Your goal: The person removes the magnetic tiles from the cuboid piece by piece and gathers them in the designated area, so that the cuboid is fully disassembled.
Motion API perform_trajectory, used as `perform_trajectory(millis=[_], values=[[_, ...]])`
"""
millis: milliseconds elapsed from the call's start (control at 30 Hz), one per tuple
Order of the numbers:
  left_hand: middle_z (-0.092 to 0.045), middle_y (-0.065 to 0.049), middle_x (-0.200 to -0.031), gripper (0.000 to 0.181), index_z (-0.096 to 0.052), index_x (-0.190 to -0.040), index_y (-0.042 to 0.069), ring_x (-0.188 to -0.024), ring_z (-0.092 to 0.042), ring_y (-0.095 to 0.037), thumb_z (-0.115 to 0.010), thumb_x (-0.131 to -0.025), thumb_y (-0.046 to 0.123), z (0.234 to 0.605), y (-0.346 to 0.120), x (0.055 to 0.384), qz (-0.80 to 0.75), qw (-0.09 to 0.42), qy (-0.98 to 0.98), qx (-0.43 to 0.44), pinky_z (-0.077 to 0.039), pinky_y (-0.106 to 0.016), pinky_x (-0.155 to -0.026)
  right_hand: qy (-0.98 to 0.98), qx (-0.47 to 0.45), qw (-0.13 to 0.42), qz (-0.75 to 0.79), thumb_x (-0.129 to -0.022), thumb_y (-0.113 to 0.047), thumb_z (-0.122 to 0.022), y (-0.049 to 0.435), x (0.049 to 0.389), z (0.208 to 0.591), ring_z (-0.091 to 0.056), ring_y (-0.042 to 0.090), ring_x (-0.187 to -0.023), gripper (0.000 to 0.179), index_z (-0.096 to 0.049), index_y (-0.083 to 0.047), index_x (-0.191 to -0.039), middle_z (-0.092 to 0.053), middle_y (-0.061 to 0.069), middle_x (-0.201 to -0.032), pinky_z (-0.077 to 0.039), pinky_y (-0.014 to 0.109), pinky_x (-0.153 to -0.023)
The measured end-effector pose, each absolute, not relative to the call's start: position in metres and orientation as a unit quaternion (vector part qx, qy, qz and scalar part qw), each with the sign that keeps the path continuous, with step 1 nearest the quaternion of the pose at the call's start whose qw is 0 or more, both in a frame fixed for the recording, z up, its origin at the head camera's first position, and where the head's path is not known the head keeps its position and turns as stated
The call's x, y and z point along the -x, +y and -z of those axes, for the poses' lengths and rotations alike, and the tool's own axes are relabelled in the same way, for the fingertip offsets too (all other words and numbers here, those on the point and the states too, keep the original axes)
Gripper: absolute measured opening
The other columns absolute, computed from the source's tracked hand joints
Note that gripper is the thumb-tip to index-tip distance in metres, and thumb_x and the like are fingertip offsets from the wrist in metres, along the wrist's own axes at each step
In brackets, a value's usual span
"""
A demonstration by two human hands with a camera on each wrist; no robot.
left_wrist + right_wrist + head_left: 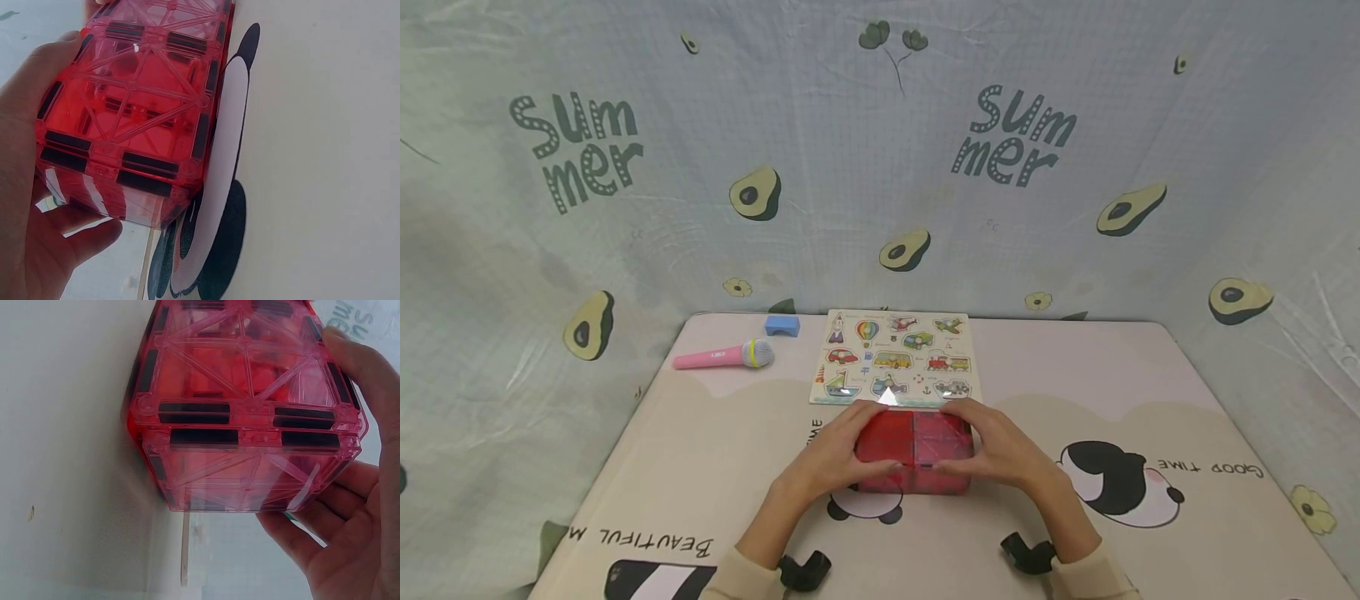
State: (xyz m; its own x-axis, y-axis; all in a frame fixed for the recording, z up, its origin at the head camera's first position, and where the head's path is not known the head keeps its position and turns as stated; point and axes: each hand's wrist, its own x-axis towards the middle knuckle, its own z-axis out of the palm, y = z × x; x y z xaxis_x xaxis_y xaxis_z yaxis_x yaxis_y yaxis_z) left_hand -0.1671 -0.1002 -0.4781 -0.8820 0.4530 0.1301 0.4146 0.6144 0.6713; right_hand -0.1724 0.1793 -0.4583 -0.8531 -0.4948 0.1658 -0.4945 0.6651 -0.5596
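A box built of see-through red and pink magnetic tiles (913, 451) lies low on the table's near middle, with black magnet strips along its edges. My left hand (837, 450) grips its left end, thumb on the near side and fingers round the far side. At the opposite end my right hand (1002, 446) holds it the same way. In the left wrist view the red tiles (134, 103) show ribbed crossbars, and the left thumb presses along one edge. Pink tiles (250, 465) form the end that the right wrist view shows, with the right hand's fingers behind it.
Just beyond the box lies a wooden puzzle board (895, 358) with vehicle pictures. A pink toy microphone (722, 357) and a blue arched block (782, 326) lie at the back left. Printed cloth (842, 150) stands behind the table.
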Motion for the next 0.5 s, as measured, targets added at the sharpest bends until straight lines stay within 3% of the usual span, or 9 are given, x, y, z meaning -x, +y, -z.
perform_trajectory(millis=[500], values=[[-0.052, 0.010, -0.138, 0.075, -0.046, -0.144, 0.029, -0.117, -0.054, -0.008, -0.075, -0.081, 0.058, 0.4782, -0.1012, 0.1670, -0.366, 0.030, 0.898, -0.242, -0.058, -0.028, -0.088, 0.910, 0.263, 0.004, 0.319, -0.072, -0.054, -0.084, 0.1782, 0.1722, 0.4591, -0.059, 0.012, -0.113, 0.074, -0.058, -0.019, -0.132, -0.062, -0.006, -0.128, -0.057, 0.043, -0.098]])
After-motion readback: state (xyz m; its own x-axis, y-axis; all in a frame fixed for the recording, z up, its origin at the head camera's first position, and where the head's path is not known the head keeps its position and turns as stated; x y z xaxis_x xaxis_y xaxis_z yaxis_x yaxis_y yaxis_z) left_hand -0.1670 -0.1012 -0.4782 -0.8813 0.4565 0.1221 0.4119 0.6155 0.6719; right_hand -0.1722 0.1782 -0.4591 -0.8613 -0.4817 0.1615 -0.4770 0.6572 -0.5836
